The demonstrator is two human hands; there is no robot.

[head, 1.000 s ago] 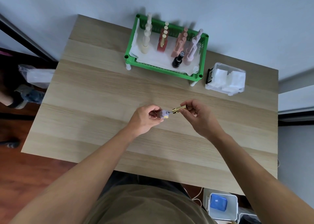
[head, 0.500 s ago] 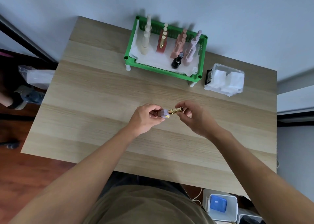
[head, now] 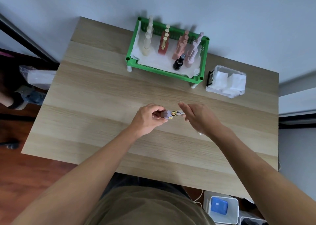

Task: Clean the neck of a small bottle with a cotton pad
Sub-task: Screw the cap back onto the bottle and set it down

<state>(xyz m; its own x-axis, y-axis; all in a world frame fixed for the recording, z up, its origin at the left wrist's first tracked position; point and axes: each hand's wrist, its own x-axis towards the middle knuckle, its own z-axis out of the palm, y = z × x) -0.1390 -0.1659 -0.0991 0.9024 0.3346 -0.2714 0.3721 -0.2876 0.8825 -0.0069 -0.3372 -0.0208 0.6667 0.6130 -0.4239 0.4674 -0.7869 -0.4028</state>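
Lilac glass and a gold cap mark the small bottle point(head: 168, 114), which lies on its side in the air just above the wooden worktop point(head: 102, 95), its cap point(head: 177, 112) pointing to the person's right. The left hand point(head: 148, 118) has its grip pinched on the lilac body, thumb and fingertips closed around it. The right hand point(head: 198, 116) sits at the cap end with its fingers stretched out nearly flat; they look spread rather than clamped, and whether any fingertip is touching the cap cannot be told from this angle.

A small white scrap point(head: 199, 132) peeks out from under the right wrist on the worktop; it may be a cotton pad, but too little shows to be sure. A clear box of cotton pads point(head: 226, 82) stands well apart at the far right, just beside the green rack point(head: 164, 71) that holds rows of other small bottles and one dark bottle point(head: 178, 62).

As for progress, my reading is that the cap sits on the neck, so either the wiping is already finished and the bottle has been closed, or the neck has yet to be exposed at all. No pad is at the neck now. If the cleaning is done, what remains is likely to put the bottle back in the rack.
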